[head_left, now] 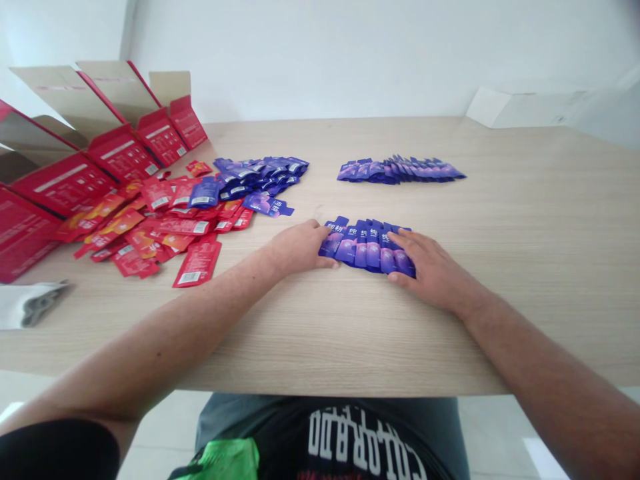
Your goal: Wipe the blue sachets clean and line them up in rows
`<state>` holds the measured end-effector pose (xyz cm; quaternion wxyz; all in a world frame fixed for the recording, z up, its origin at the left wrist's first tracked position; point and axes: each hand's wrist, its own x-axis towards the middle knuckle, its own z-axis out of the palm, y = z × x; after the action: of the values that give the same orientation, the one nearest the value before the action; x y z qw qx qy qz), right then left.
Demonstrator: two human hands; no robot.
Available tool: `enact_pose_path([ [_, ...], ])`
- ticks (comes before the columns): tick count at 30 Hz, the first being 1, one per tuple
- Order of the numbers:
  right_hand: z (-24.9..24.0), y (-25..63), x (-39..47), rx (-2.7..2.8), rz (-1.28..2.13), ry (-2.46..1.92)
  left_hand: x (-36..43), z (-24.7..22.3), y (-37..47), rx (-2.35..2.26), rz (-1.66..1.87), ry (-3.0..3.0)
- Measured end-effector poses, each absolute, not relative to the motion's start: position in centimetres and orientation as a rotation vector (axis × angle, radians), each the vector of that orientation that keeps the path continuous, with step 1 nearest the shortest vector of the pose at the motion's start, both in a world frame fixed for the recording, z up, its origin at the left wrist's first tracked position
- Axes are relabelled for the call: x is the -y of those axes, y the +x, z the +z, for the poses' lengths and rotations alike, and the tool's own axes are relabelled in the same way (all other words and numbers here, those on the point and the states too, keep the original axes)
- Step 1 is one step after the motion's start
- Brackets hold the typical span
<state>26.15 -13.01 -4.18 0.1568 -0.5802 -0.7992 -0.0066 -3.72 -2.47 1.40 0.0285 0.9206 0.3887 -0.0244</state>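
A row of overlapping purple sachets (367, 247) lies on the table before me, with white characters on their fronts. At its left end, my left hand (303, 250) holds the edge, thumb at the near side and fingers at the far side. My right hand (433, 267) grips the right end in the same way, its thumb near the bottom corner. The sachets between the two hands lean on one another like fanned cards. My fingertips are partly hidden at both ends.
Behind lies a second fanned row of purple sachets (400, 170). To the left are a heap of purple sachets (263, 175), a pile of red sachets (165, 230), open red boxes (125, 150) and a grey-white cloth (35, 303). A white box (525, 109) stands at the back right.
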Motion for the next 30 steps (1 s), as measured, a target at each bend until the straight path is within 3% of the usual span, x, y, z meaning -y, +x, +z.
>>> enact_pose_path([
  [11,-4.3,26.3,13.0,2.276,-0.006,-1.646,4.4,1.2,-1.8,-1.214,-0.044,2.891],
  [18,-4.4,26.5,13.0,2.282,0.007,-1.634,1.9,2.1,-5.1,-1.328,0.011,2.873],
  [22,-4.5,26.6,13.0,2.288,0.011,-1.613,-3.1,2.9,-9.1,-1.704,-0.076,2.871],
  [30,-4.2,26.4,13.1,2.264,0.041,-1.632,-10.2,3.3,-11.8,-1.595,-0.554,2.842],
])
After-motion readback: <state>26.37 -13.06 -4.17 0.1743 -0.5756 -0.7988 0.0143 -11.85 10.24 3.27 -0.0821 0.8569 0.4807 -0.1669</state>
